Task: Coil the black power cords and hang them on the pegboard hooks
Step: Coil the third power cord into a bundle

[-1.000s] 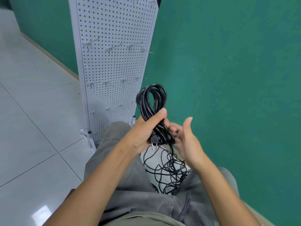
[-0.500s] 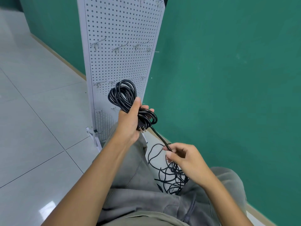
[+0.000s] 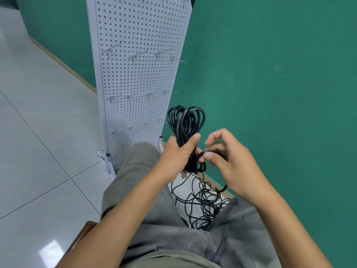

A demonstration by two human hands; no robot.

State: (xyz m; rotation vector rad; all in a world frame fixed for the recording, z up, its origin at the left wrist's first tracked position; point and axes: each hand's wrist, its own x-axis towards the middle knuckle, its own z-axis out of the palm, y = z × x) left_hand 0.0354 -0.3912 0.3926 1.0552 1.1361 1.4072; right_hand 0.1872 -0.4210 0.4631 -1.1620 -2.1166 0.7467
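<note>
Coiling underway: the coiled cord point(image 3: 185, 124) is gripped by the left hand point(image 3: 178, 157); its tail is pinched by the right hand point(image 3: 229, 161); another wrap looks due.

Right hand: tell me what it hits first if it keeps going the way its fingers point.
Probably the coiled cord gripped by the left hand; the right hand already pinches its tail, though depth is unclear.

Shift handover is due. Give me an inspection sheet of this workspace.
Surface: pale tiled floor.
Job's things: coil partly wound; pegboard hooks bare.
Clutter: nothing seen.
Grippers: left hand grips the coil; right hand fingers pinch a strand beside it.
Cables: loose tangle on the floor between the knees.
Surroundings: green wall behind the pegboard.
</note>
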